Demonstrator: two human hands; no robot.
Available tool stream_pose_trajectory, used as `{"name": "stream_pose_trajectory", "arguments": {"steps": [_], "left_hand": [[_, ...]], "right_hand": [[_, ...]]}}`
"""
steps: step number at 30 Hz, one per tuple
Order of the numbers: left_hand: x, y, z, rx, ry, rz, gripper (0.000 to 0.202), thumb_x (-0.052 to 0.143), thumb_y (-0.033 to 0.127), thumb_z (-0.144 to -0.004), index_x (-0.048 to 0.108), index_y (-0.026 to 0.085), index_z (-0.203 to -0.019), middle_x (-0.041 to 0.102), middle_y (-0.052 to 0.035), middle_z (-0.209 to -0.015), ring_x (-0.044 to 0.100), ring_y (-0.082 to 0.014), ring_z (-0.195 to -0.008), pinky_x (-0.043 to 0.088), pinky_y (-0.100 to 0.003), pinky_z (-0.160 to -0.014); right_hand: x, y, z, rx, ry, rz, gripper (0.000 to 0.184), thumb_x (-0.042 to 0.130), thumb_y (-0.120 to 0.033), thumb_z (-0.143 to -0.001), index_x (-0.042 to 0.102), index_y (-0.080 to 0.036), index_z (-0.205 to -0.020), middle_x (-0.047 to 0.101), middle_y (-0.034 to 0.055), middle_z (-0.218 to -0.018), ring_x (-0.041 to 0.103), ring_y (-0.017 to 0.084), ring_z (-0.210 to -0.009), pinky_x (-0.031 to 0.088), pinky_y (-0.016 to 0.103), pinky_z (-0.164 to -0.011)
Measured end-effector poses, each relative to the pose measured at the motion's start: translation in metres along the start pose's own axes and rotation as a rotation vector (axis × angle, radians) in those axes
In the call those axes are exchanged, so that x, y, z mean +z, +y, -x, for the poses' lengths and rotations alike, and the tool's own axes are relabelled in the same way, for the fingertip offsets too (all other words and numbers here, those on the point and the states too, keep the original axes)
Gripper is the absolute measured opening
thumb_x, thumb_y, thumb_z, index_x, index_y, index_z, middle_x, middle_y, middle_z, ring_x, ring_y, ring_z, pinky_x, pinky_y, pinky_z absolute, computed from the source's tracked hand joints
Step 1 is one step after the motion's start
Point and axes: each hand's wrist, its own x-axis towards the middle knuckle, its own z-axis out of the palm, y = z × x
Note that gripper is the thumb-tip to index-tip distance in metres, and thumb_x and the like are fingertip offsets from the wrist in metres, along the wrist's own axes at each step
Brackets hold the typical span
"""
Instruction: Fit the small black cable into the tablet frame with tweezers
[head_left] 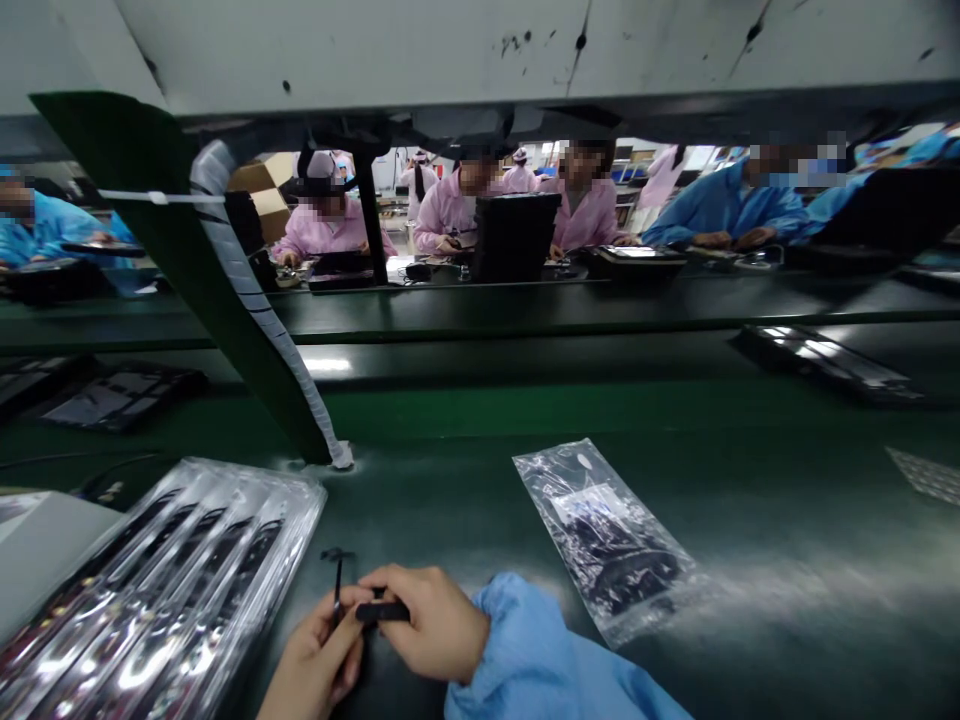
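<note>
My left hand (315, 655) pinches the thin stem of a small black T-shaped piece (337, 580), whose crossbar stands above the fingers. My right hand (429, 622), in a blue sleeve (540, 660), holds a short black bar (382, 612) close to that stem. Left of my hands lies a stack of long plastic-wrapped black parts (165, 590), almost touching my left hand. To the right, a clear plastic bag (604, 540) with black items inside lies flat on the dark green bench (465, 500).
A grey box (45, 550) sits at the far left. A dark green divider (240, 280) wrapped with spiral cable slants up from the bench. Dark flat devices (825, 365) lie on a belt beyond. Co-workers (450, 210) in pink and blue coats work further back.
</note>
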Motion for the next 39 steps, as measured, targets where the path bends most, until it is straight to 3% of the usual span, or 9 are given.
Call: {"name": "stream_pose_trajectory", "arguments": {"steps": [11,19,39], "left_hand": [[-0.018,-0.011,-0.013,-0.058,-0.084,-0.069,0.065,0.073,0.069,-0.059,0.057,0.015,-0.091,0.042,0.0079,-0.039,0.026,-0.0038,-0.036,0.015,-0.016,-0.038],[-0.016,-0.010,-0.012,-0.034,-0.125,-0.065,0.062,0.070,0.068,-0.063,0.057,0.015,-0.090,0.043,0.0080,-0.039,0.024,-0.0031,-0.035,0.015,-0.016,-0.037],[-0.016,-0.009,-0.012,0.016,-0.143,-0.089,0.058,0.069,0.067,-0.066,0.056,0.015,-0.089,0.044,0.0072,-0.040,0.025,-0.0032,-0.034,0.016,-0.017,-0.037]], "right_hand": [[0.001,0.001,0.001,0.022,-0.009,-0.003,0.034,0.053,-0.029,-0.084,0.064,-0.020,-0.115,0.072,0.0018,-0.079,0.068,0.016,-0.070,0.046,0.021,-0.062],[0.003,0.004,0.002,-0.018,0.012,0.002,0.039,0.053,-0.021,-0.078,0.062,-0.020,-0.116,0.073,0.0016,-0.085,0.068,0.016,-0.075,0.046,0.021,-0.066],[0.003,0.007,0.000,-0.006,-0.033,0.049,0.043,0.055,-0.021,-0.075,0.061,-0.020,-0.118,0.073,0.0012,-0.085,0.068,0.017,-0.076,0.046,0.022,-0.066]]}}
